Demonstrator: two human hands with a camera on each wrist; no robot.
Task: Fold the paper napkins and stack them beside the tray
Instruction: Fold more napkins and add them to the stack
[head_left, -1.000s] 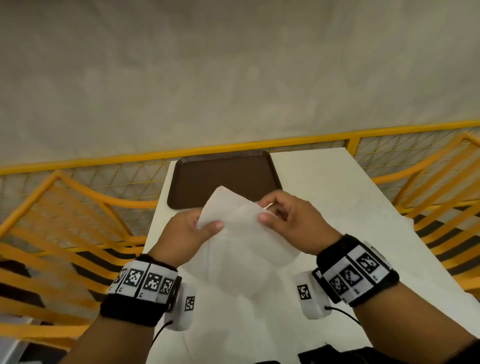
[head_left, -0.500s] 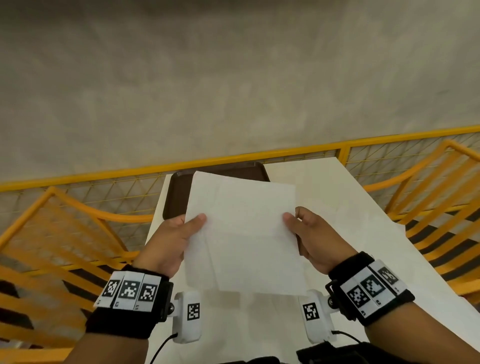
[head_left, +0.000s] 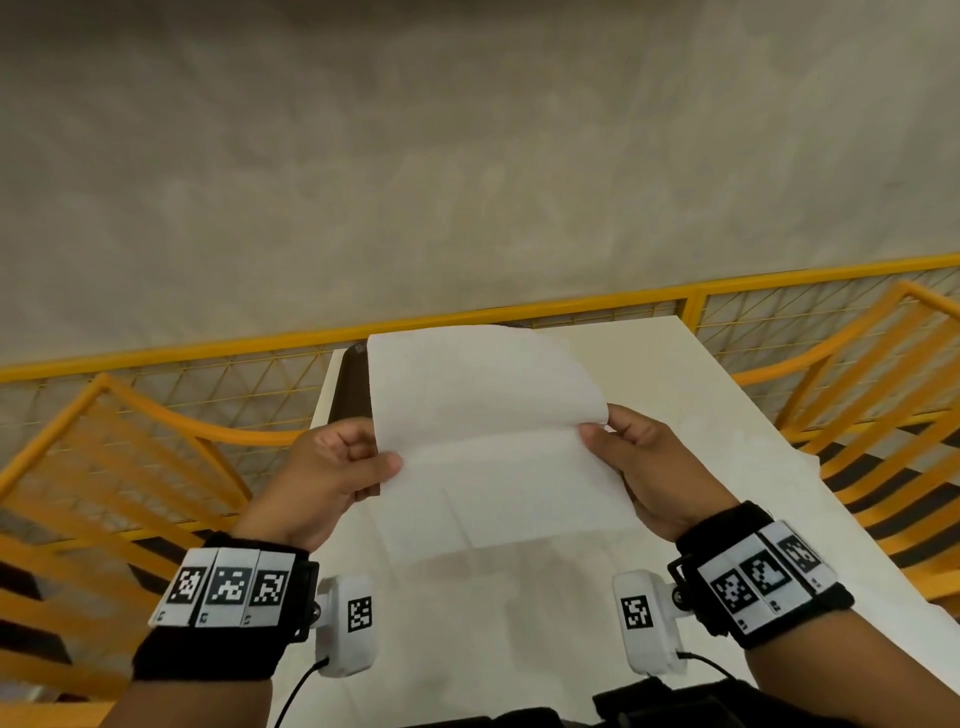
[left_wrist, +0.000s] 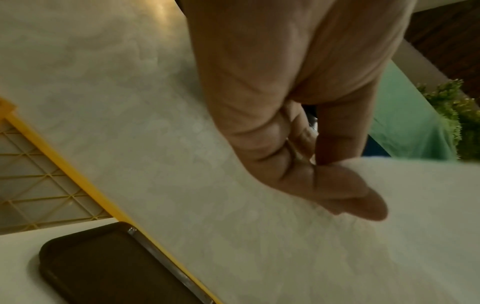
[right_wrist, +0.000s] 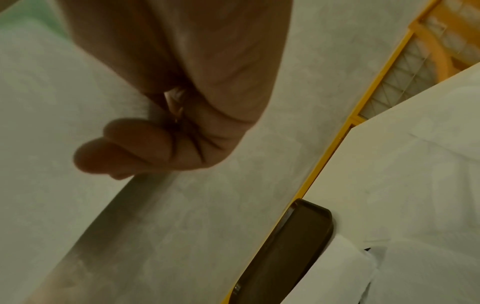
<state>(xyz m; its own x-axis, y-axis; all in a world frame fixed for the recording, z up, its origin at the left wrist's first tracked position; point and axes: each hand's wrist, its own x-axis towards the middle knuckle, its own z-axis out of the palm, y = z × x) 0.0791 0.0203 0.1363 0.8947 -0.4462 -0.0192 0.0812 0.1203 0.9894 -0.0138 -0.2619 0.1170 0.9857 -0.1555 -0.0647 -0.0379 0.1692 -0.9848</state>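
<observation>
1. White paper makes up the napkin, held up in mid-frame of the head view, above the surface; a crease runs across its middle.
2. Left hand pinches the napkin's left edge, thumb lying on the near face and fingers curled behind.
3. Right hand pinches the right edge at the crease, thumb in front, fingers curled behind.
4. Upper half of the napkin leans away from the camera; its top right corner curls toward the right hand.
5. Brown tray lies on the surface at the far end, mostly hidden behind the napkin; only its left strip shows.
6. More white paper lies on the surface just beside the tray, at the lower right of the right wrist view.
7. Yellow railing runs behind the surface, with orange chairs at both sides of the frame.
</observation>
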